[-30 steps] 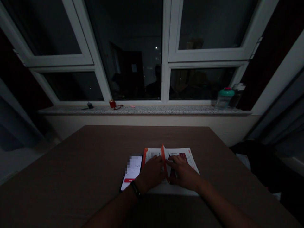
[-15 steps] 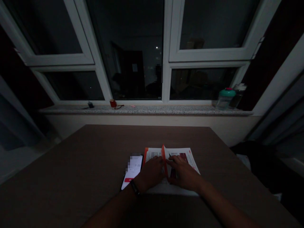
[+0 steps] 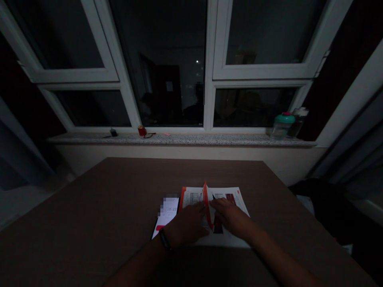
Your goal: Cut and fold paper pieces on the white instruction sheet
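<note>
A printed paper booklet or leaflet (image 3: 236,239) with orange edging lies on the brown table. Near its middle, a page or fold with an orange edge (image 3: 205,193) stands up from the sheet. My left hand (image 3: 190,224), with a dark band on its wrist, rests on the paper left of this raised part, fingers stretched toward it. From the other side my right hand (image 3: 231,217) reaches in with straightened fingers, their tips close to the raised part. Whether the fingertips press it cannot be made out in the dim light.
A phone (image 3: 167,213) with a lit screen lies left of the paper, partly behind my left wrist. On the stone windowsill (image 3: 191,138) stand a teal-lidded bottle (image 3: 283,125), a clear bottle (image 3: 298,121) and a small red object (image 3: 141,130). Beyond is a dark window.
My right hand has drawn slightly back, its thumb off the lower end of the raised fold. My left hand has shifted a little left, fingers straighter. The paper lies nearly the same.
</note>
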Motion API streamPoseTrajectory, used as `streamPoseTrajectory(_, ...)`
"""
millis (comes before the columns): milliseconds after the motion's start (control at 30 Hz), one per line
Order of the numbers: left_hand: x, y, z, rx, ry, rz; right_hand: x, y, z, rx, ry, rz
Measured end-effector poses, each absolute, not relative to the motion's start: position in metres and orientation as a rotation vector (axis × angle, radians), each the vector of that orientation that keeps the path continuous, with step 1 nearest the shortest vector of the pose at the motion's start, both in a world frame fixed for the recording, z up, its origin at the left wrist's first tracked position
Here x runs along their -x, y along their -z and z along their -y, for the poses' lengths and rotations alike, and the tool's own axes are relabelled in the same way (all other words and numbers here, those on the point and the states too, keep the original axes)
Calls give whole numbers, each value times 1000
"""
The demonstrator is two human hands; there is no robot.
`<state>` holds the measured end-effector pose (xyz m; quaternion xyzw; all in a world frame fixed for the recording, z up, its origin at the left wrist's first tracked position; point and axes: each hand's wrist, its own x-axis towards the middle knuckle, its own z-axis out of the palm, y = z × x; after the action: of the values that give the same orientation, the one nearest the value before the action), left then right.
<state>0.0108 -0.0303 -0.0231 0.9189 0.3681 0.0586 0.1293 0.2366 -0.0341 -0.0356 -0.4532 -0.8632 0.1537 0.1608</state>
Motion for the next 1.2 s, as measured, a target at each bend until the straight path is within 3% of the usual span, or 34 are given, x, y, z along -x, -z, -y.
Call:
streamPoseTrajectory(500, -32, 25, 11, -2645, -271, -1302, -234, 46, 20, 1209, -368, 2397)
streamPoseTrajectory(800, -26, 34, 0, -2604, -378, -1277, -233, 62, 11, 1185, -380, 2306)
streamPoseTrajectory(1200, -17, 43, 3, -2611, -462, -1136, -234, 43, 25, 1239, -460, 2356)
